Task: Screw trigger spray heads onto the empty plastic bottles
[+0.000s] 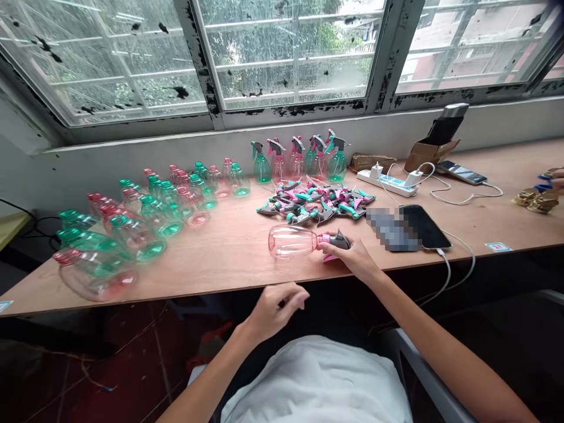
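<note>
My right hand point(348, 252) grips a pink spray bottle point(293, 242) at its grey and pink trigger head. The bottle lies sideways over the table near the front edge, its clear pink body pointing left. Just in front of the table edge is my left hand point(279, 308), with fingers curled in and thumb bent towards them; nothing shows in it. Beyond the bottle is a pile of loose trigger sprayer heads point(315, 202) in pink, green and grey. To the left stand several pink and green bottles without sprayers point(154, 214).
Several bottles with sprayers fitted point(299, 158) stand by the wall. A white power strip point(388, 182), a black phone point(425, 226) and its charging cable lie on the right. Another person's hand point(557, 178) is at the far right, by gold-coloured items point(540, 200).
</note>
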Demonstrator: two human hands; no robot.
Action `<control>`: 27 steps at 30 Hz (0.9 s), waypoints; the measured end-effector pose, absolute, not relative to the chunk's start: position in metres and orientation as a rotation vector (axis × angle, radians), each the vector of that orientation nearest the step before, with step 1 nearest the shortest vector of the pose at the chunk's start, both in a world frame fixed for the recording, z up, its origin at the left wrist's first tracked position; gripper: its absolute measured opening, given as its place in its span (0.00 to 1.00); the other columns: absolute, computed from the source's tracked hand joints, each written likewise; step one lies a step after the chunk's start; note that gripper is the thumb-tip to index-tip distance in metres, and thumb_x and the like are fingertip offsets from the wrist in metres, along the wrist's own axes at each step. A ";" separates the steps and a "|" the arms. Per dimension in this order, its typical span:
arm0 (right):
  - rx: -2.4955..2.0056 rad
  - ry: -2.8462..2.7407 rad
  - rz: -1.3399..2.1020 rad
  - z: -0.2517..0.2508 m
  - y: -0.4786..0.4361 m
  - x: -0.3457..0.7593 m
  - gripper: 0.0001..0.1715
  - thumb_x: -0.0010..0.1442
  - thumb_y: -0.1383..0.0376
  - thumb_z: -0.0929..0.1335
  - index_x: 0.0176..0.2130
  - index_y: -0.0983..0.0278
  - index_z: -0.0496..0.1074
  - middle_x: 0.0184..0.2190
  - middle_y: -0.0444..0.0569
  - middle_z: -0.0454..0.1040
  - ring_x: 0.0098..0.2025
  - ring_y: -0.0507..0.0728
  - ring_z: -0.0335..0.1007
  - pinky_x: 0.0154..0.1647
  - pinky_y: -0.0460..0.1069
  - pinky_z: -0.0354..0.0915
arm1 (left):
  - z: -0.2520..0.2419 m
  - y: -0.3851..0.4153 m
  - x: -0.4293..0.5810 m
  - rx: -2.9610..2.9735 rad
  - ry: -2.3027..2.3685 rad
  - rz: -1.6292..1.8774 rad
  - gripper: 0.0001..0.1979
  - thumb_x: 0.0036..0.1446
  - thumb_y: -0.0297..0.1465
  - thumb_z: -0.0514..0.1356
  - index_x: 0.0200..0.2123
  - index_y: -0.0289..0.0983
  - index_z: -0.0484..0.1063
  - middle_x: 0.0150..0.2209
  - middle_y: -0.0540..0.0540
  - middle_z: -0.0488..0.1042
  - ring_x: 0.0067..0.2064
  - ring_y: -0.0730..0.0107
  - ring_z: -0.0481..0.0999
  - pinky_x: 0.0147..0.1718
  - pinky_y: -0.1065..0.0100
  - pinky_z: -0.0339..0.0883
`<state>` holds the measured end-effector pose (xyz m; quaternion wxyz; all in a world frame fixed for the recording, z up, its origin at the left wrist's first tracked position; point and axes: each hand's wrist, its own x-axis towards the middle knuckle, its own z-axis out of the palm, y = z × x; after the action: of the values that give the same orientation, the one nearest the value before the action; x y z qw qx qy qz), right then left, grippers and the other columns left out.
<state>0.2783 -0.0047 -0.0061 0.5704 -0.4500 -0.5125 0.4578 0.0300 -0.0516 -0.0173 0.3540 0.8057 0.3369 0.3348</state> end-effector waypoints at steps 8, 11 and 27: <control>-1.008 -1.225 1.132 -0.006 0.000 0.280 0.26 0.49 0.54 0.81 0.43 0.65 0.80 0.35 0.48 0.80 0.34 0.58 0.77 0.34 0.50 0.77 | 0.015 0.004 0.002 1.890 1.403 1.545 0.18 0.70 0.45 0.53 0.53 0.38 0.68 0.52 0.39 0.74 0.49 0.60 0.75 0.47 0.61 0.71; -0.994 -1.269 1.141 -0.002 0.006 0.271 0.27 0.47 0.53 0.81 0.42 0.64 0.80 0.33 0.46 0.79 0.33 0.57 0.76 0.31 0.50 0.78 | 0.022 0.026 0.006 1.969 1.412 1.398 0.23 0.69 0.48 0.52 0.51 0.36 0.72 0.51 0.37 0.76 0.50 0.56 0.77 0.51 0.57 0.71; -0.982 -1.226 1.137 -0.007 0.007 0.267 0.29 0.47 0.52 0.81 0.44 0.65 0.78 0.31 0.45 0.78 0.30 0.55 0.73 0.32 0.49 0.75 | -0.039 -0.092 0.092 2.280 0.220 -0.141 0.16 0.62 0.48 0.63 0.34 0.41 0.79 0.34 0.46 0.82 0.33 0.58 0.81 0.28 0.66 0.66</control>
<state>0.2670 0.0074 -0.0066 0.5657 -0.4175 -0.5214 0.4836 0.0923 -0.0916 -0.0387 0.4108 0.9058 0.0873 -0.0560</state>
